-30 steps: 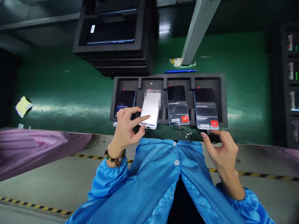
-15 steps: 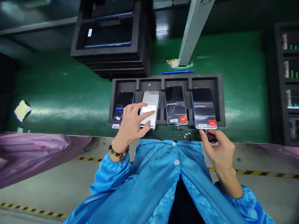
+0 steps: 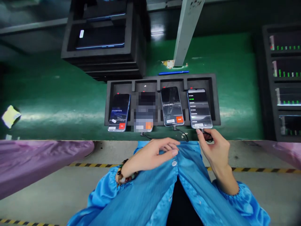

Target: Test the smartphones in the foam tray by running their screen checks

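A black foam tray [image 3: 162, 78] on the green bench holds four phones side by side with lit screens. My right hand [image 3: 213, 147] is at the bottom end of the rightmost phone [image 3: 199, 108], fingers pinched on the black cable plug [image 3: 204, 132] there. My left hand [image 3: 154, 153] hovers in front of my blue coat, below the tray, fingers stretched out and holding nothing. It is nearest the second phone [image 3: 144, 111] and the third phone [image 3: 172, 106], each with a cable at its bottom. The leftmost phone [image 3: 117, 112] lies untouched.
A stack of black foam trays [image 3: 101, 47] stands at the back left, with a grey post [image 3: 184, 31] and a blue pen [image 3: 172, 72] behind the tray. A dark rack with green lights [image 3: 284, 72] is on the right. A purple sheet [image 3: 35, 160] lies at the left.
My left hand has pulled back from the second phone's screen to in front of my coat. That screen went from white to dark. The rightmost phone's screen changed; my right hand stayed at its plug.
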### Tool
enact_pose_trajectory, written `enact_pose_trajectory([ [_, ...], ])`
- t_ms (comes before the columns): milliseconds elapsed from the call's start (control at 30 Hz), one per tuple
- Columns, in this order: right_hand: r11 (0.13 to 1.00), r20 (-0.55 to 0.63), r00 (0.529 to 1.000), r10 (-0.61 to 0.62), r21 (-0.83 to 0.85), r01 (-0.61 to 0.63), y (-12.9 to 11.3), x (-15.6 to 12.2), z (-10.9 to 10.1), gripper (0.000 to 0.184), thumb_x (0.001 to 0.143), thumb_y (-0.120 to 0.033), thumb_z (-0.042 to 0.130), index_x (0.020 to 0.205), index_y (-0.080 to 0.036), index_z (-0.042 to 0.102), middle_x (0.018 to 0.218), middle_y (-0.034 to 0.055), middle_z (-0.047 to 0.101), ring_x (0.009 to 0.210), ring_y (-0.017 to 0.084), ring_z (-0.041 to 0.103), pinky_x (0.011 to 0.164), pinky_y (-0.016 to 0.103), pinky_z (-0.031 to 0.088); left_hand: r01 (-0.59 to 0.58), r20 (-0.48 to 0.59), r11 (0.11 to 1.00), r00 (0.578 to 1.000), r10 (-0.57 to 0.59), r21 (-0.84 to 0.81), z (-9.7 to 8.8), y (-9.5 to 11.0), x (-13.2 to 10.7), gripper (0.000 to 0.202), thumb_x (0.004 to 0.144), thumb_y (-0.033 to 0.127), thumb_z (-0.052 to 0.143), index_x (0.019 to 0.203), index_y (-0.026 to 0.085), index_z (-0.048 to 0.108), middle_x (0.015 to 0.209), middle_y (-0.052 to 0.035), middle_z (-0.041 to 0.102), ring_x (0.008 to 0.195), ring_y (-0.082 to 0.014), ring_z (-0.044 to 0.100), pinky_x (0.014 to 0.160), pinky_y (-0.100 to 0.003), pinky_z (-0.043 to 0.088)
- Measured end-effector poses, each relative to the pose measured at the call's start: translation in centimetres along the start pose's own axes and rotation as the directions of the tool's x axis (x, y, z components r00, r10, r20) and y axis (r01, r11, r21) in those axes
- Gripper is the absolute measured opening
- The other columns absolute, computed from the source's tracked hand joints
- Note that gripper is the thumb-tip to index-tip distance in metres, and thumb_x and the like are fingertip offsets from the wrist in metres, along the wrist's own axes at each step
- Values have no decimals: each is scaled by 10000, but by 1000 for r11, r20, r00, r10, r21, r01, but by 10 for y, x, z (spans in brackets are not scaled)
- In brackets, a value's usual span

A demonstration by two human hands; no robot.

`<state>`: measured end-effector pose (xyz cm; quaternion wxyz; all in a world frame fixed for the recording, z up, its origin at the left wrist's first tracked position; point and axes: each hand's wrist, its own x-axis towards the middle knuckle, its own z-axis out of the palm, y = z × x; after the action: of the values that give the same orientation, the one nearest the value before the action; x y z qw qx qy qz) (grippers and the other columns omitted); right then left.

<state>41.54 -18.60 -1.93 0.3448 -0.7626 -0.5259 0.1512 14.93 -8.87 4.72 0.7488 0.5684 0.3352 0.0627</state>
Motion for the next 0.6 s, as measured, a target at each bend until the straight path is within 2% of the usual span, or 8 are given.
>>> enact_pose_trajectory([
  [100,1000,-3,1000,-9,-7,9,-1,1,0,210,1027,-420,750,1009,-212,728,812,8,718,697,155,668,728,296,550,54,-83,956,993,-80,-287,5,-20,12,457,1047,537,702,1366,210,687,1263,-130,786,1111,-237,790,1009,-380,621],
  [200,1000,-13,1000,-20,-17,20,-1,2,0,211,1028,-421,748,1001,-213,724,805,4,715,683,148,658,719,287,547,32,-128,835,984,-122,-550,10,-35,24,467,985,529,797,1330,232,694,1370,-136,756,1187,-269,783,1083,-428,600],
  [267,1000,-14,1000,-16,-17,16,-1,2,0,220,1031,-432,741,1006,-214,724,813,8,718,684,152,658,723,291,551,-7,-166,742,976,-141,-670,15,-39,33,429,969,505,822,1273,218,724,1377,-147,763,1242,-288,766,1136,-448,567],
  [367,1000,-9,1000,-16,-3,16,-1,2,0,215,1035,-427,736,1018,-214,723,825,9,720,691,153,658,731,293,549,-50,-208,661,965,-162,-748,25,-38,48,390,986,485,791,1208,165,786,1311,-179,793,1271,-296,750,1175,-440,533],
  [467,999,-11,999,-36,8,36,-2,3,0,188,1037,-395,734,1014,-210,717,805,-5,697,668,134,626,705,274,519,-74,-251,618,946,-204,-783,34,-34,61,381,966,469,794,1147,135,821,1249,-184,812,1173,-274,773,1139,-419,557],
  [600,997,-23,997,-72,-36,71,1,4,3,201,1052,-384,698,975,-199,702,718,-36,584,626,120,530,661,266,452,-153,-349,585,906,-239,-796,50,-27,72,312,940,434,798,1006,129,801,1189,-177,821,1112,-256,779,1097,-401,578],
])
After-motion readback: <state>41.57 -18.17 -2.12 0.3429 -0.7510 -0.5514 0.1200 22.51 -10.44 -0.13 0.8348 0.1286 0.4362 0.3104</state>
